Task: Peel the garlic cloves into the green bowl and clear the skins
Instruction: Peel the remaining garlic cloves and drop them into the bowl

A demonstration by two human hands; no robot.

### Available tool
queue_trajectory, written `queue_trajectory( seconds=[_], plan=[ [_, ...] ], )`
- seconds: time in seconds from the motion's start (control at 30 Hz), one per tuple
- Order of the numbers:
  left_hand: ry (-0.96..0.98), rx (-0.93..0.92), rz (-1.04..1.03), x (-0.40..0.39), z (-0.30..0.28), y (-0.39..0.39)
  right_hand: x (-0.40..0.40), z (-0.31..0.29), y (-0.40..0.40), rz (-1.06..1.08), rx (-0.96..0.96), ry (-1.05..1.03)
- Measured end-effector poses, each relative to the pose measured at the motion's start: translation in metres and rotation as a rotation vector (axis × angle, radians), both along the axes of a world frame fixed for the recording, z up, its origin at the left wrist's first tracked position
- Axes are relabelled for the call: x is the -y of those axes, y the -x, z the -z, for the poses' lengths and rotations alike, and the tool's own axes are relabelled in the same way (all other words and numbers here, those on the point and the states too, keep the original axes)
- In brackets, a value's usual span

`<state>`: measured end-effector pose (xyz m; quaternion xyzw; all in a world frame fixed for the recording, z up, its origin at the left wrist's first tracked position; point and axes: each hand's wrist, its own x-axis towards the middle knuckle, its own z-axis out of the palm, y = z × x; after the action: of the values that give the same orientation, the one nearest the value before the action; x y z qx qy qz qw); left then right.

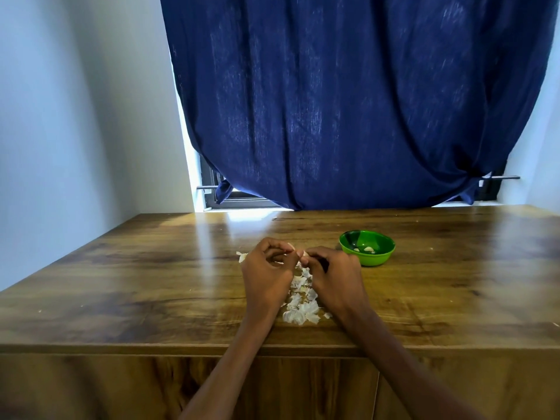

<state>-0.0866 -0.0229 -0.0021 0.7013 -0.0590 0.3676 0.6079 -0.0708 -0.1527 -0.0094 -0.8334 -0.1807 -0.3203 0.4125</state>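
Wooden table [151, 268] under blue curtain [348, 101] (white walls [75, 116] beside)

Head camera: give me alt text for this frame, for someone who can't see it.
Two hands, left hand and right hand, pinch a garlic clove together above a pile of white skins on a wooden table. A green bowl holding a few peeled cloves sits right of them, before a blue curtain.

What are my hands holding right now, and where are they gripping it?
Both the left hand and right hand pinch a small garlic clove between their fingertips, one at each end. Exactly where on it is mostly hidden by the fingers.
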Motion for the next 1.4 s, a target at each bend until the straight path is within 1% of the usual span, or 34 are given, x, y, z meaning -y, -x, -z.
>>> queue_trajectory(
  seconds=[0.07, 0.13, 0.23, 0.33, 0.4, 0.53, 0.6, 0.73, 0.83, 1.03, 1.17, 1.3, 1.4],
  plan=[
    [0.08, -0.058, 0.057, -0.001, 0.0, 0.001, 0.0, -0.001, 0.003, 0.005, 0.001, -0.019],
    [0.114, -0.105, 0.08, -0.003, 0.001, -0.002, 0.001, -0.002, 0.004, 0.009, -0.006, -0.032],
    [0.131, -0.117, 0.089, -0.004, 0.001, -0.003, 0.002, 0.0, 0.003, 0.021, 0.002, -0.072],
    [0.11, -0.1, 0.05, -0.004, -0.001, 0.001, 0.003, 0.0, 0.001, 0.043, 0.01, -0.144],
    [0.027, -0.085, 0.016, -0.006, -0.001, 0.0, 0.005, 0.002, 0.0, 0.049, 0.003, -0.181],
    [-0.255, -0.096, -0.021, -0.006, 0.004, -0.004, 0.007, 0.004, -0.004, 0.015, -0.032, -0.24],
    [-0.288, -0.073, -0.021, -0.005, 0.005, -0.005, 0.009, 0.004, -0.005, -0.002, -0.054, -0.273],
    [-0.152, -0.017, 0.102, 0.001, 0.003, -0.008, 0.012, 0.002, -0.004, -0.04, -0.081, -0.29],
    [-0.097, -0.037, 0.161, 0.002, 0.0, -0.008, 0.013, 0.002, -0.004, -0.043, -0.058, -0.256],
    [0.017, -0.108, 0.171, -0.002, -0.003, -0.011, 0.01, 0.001, -0.001, -0.091, -0.121, -0.272],
    [0.027, -0.122, 0.176, -0.007, -0.005, -0.012, 0.009, -0.001, 0.002, -0.158, -0.098, -0.329],
    [0.172, -0.152, 0.232, -0.008, -0.006, -0.009, 0.009, -0.003, 0.004, -0.24, -0.135, -0.392],
    [0.22, -0.163, 0.268, -0.007, -0.007, -0.007, 0.009, -0.004, 0.005, -0.276, -0.156, -0.408]
  ],
)
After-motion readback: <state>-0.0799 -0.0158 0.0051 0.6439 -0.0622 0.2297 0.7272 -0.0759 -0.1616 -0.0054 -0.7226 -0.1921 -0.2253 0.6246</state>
